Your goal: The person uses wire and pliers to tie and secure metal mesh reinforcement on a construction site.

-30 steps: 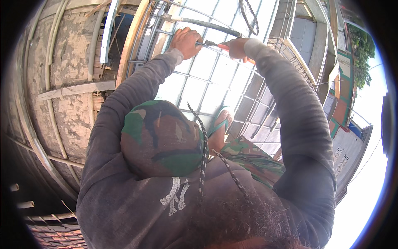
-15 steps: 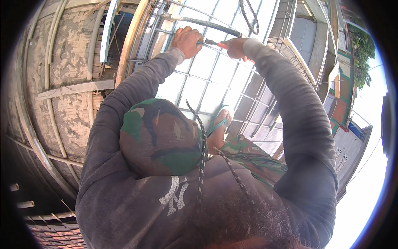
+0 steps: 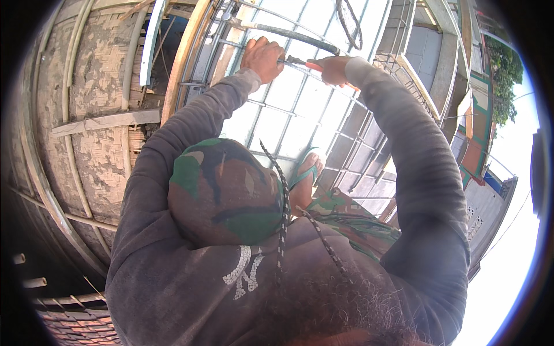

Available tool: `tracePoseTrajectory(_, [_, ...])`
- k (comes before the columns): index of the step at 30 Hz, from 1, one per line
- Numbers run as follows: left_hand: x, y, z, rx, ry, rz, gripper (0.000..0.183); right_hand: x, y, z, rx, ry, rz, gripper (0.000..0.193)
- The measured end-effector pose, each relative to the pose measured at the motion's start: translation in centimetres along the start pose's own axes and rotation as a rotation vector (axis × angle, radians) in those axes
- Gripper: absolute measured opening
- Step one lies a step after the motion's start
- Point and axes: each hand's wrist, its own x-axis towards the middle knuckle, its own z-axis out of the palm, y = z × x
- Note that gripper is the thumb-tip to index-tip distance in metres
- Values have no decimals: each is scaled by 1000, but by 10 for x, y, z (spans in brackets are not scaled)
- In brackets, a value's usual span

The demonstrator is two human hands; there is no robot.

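My right hand (image 3: 334,70) is wrapped round the handles of red-handled pincers (image 3: 313,66). Their dark jaws point left, toward my left hand (image 3: 262,59), and meet the steel close to its fingers. That left hand is curled at a crossing of the reinforcing-bar grid (image 3: 271,108); its fingers hide what they grip. Under the grid lies a bright white surface (image 3: 236,122). A thick dark rod (image 3: 288,33) crosses just beyond both hands.
A wooden beam (image 3: 186,55) edges the grid on the left, beside a woven bamboo wall (image 3: 95,86). Far off hangs a dark wire loop (image 3: 349,24). A bar cage (image 3: 418,86) stands at right. My sandalled foot (image 3: 311,163) rests on the grid. My bent knee (image 3: 225,193) is nearer.
Both hands have shifted very slightly to the right in the picture. The pincers have turned a little and their jaws stay beside my left hand.
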Motion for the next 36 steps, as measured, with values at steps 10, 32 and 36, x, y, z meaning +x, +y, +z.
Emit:
tracePoseTrajectory(10, [-1, -1, -2, -92, 2, 9, 17, 15, 1, 17, -144, 166, -56, 88])
tracePoseTrajectory(32, [0, -1, -2, -87, -33, -23, 25, 22, -15, 3, -240, 177, 78, 42])
tracePoseTrajectory(36, [-2, -2, 1, -78, -11, -19, 25, 12, -16, 4, -223, 169, 16, 40])
